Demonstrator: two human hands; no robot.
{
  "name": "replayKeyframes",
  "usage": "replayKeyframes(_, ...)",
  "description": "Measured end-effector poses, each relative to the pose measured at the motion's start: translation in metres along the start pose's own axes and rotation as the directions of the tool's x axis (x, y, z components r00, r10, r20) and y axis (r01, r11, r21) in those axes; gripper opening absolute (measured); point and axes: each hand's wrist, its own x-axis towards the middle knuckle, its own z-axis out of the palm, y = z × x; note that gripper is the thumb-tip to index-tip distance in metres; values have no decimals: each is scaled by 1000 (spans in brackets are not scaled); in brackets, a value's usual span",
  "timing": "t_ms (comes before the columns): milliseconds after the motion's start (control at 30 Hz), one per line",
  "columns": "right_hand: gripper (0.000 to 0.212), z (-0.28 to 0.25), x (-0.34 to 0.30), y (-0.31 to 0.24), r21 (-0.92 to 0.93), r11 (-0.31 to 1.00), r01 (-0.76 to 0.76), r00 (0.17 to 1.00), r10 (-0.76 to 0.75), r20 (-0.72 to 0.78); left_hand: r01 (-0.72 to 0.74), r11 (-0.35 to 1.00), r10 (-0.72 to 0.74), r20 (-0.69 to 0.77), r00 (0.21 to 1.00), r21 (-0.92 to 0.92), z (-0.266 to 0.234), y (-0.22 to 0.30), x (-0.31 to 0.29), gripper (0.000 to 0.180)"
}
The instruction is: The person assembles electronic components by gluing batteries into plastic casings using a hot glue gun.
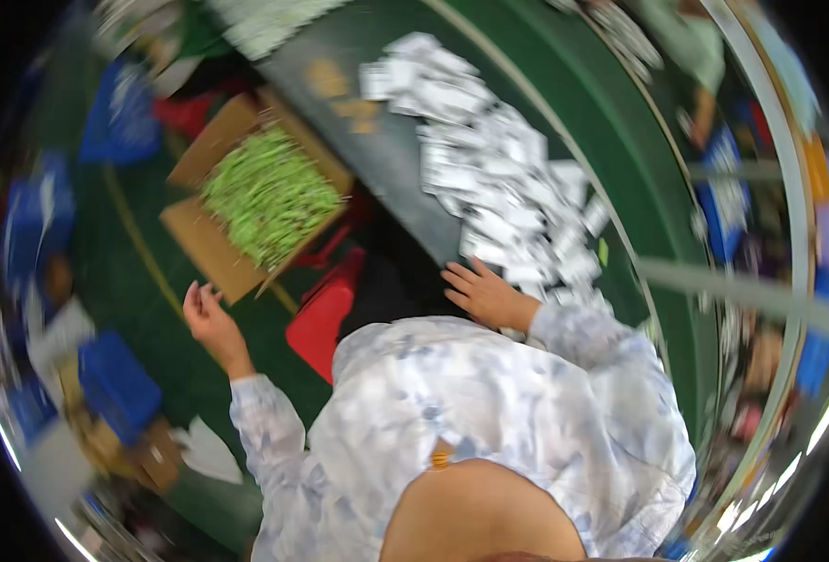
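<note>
My right hand (491, 298) lies with its fingers spread at the near edge of the grey work table (405, 192), holding nothing. Just past it, a long heap of small white packets (489, 140) runs away over the table. My left hand (212, 328) hangs out to the left, fingers loosely bent and apart, with nothing visible in it. It is close to the flap of an open cardboard box (213, 258), which is filled with many thin bright green pieces (274, 197); blur hides their exact kind.
A red stool (325, 314) stands between my left arm and the table. Blue bins (119, 384) line the left side, near a white sheet (210, 450) on the green floor. Right of the table runs a green conveyor belt (611, 112), with another person (700, 56) beyond it.
</note>
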Motion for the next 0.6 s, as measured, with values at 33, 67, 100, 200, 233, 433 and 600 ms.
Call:
replayKeyframes(33,43,13,-14,-3,6,996,-88,996,88,-23,-62,998,61,164,985,2,40,23,-8,28)
replayKeyframes(67,44,28,-25,-7,-9,993,-116,991,115,-65,-80,995,92,284,954,-51,68,41,-32,23)
replayKeyframes(100,44,31,-37,-16,6,988,-157,986,158,-59,-258,965,249,465,850,-44,90,48,-55,20)
replayKeyframes(200,42,53,-67,-34,42,965,-259,958,262,-116,-648,708,606,713,353,-281,158,80,-133,52)
replayKeyframes(233,41,65,-77,-39,42,951,-305,941,308,-143,-643,722,507,828,239,-256,169,81,-157,61)
replayKeyframes(433,38,107,-129,-55,48,899,-435,874,434,-217,-727,603,486,874,8,-329,229,53,-241,80)
replayKeyframes(600,40,116,-170,-54,-11,875,-484,861,474,-185,-827,496,534,844,49,-266,269,46,-278,72)
